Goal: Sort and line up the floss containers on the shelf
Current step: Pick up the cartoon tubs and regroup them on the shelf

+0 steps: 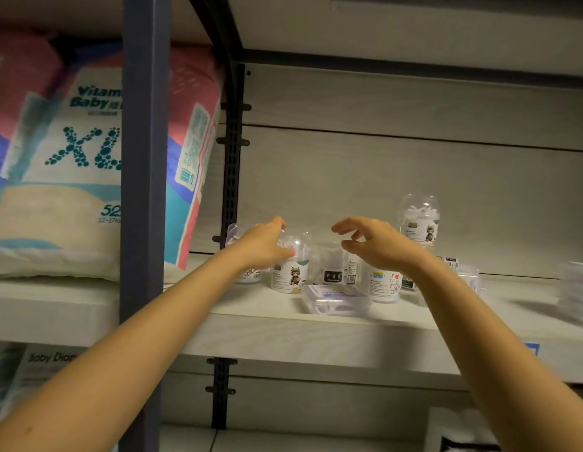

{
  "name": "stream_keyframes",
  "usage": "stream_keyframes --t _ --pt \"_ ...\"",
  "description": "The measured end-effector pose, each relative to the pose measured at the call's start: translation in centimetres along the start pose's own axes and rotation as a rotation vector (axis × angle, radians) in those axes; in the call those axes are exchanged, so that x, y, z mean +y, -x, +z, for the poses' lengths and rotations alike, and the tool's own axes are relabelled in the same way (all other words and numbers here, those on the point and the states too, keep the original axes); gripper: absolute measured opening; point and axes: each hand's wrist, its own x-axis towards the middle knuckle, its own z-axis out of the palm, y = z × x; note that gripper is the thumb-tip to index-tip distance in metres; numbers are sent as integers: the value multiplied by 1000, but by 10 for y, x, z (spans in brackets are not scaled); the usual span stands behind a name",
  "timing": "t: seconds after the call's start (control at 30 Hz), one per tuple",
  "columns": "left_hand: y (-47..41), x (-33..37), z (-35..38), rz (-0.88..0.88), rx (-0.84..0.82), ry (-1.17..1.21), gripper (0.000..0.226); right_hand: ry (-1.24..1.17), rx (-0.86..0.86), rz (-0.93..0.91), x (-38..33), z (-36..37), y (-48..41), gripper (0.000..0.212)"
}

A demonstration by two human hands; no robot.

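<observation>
Barely begun: floss containers huddle unaligned by the shelf front edge, left hand gripping the cat-labelled container, right hand loosely spread, empty.

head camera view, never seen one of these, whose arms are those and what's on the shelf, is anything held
No machine here: a camera worn on a person's head looks forward and down, so both arms are the wearer's. On the shelf stand small dome-topped floss containers, with a flat clear case lying in front and a diaper pack off to the left. The right hand hovers with loose fingers, holding nothing. The left hand reaches over one container; whether it grips is unclear.
</observation>
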Motion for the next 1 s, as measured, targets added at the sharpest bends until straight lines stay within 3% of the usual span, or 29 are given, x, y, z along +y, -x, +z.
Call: stream_keyframes --t 0.2,0.33,0.43,0.57,0.67,0.77,0.83,1.0 --pt "-3 -2 2 -5 0 2 56 294 18 22 2 13 -10 57" --pt "3 -11 4 59 286 66 35 428 13 26 -2 21 -17 65" --pt "14 -15 1 103 364 151 23 430 -2 38 -4 25 -19 63" --pt "33 -12 -7 149 419 183 22 292 91 37 -7 14 -18 59" --pt "53 -3 -20 270 383 299 40 -66 223 2 -18 -15 -5 62" --pt "77 9 -29 377 173 445 83 -491 75 11 -31 -41 19 77" --pt "89 14 -28 432 86 484 100 -578 -79 -24 -38 -47 35 77" --pt "105 23 -19 468 18 626 93 -570 -201 -74 -54 -46 61 61"
